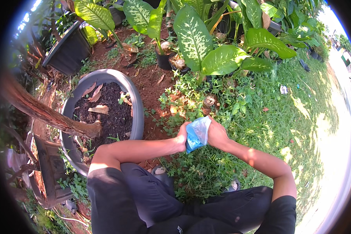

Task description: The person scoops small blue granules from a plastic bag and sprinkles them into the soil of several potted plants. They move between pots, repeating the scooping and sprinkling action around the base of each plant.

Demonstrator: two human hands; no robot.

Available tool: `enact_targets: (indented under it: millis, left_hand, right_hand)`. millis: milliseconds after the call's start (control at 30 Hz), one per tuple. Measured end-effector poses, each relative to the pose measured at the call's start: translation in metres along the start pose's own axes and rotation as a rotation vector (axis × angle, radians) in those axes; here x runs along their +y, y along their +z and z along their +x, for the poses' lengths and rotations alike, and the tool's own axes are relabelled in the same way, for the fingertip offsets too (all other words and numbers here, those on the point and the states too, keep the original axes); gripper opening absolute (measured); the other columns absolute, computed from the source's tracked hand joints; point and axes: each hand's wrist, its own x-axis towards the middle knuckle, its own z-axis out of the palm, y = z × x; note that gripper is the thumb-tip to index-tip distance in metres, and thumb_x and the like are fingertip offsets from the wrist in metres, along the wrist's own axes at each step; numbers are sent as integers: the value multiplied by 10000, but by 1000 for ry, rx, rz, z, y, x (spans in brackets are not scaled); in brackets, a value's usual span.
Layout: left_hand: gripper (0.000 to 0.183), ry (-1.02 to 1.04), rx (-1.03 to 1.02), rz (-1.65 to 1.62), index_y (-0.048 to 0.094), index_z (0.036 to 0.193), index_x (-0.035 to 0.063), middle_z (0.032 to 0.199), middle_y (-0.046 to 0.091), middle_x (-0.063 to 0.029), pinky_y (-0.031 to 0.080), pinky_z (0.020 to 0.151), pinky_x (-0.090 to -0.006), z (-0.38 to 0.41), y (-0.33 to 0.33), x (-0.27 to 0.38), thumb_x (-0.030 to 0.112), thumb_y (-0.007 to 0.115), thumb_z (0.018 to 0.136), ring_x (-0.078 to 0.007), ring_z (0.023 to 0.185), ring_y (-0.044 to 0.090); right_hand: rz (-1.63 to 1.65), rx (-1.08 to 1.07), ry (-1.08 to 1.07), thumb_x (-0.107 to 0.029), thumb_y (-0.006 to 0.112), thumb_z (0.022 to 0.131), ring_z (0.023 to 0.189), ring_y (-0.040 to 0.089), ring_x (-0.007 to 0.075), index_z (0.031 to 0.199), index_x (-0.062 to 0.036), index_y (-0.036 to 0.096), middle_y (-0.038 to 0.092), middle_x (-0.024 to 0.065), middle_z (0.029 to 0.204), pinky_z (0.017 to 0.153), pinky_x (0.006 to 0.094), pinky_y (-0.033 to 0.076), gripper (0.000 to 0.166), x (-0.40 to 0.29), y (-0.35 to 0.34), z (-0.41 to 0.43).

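Between my two hands is a small clear plastic bag point(197, 133) with bright blue granular material in its lower part. My left hand point(182, 136) grips its left side, and the bag hides some of the fingers. On the right, my right hand point(216, 132) holds the bag's upper edge, knuckles towards the leaves. The bag hangs above weeds and grass in front of my knees. Just beyond it, a cut plant stump point(209, 101) stands among low weeds.
A large round grey pot point(139, 117) of dark soil stands left, with a leaning tree trunk point(55, 120) over it. Broad-leaved dieffenbachia plants point(193, 38) grow ahead in black pots. A tilted black pot point(68, 51) lies upper left. Grass point(280, 125) stretches right towards a bright pavement.
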Motion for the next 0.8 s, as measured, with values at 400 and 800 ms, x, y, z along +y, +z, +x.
enact_targets:
  millis: [400,800]
  left_hand:
    - [530,4,-9,2,623,1137,126,1092,666,-75,490,914,-449,-1,3,5,470,281,927,-269,1012,632]
    - [529,7,12,24,625,1148,146,1107,663,-58,472,921,-437,-5,9,9,491,293,923,-259,1018,623]
  right_hand:
    - [-128,-39,27,-163,656,766,966,607,359,1067,-70,623,569,152,1115,794,454,522,317,-8,-9,3]
    - [-144,-17,3,-147,649,770,988,602,360,1055,-42,629,571,174,1145,803,451,524,304,-4,-6,5]
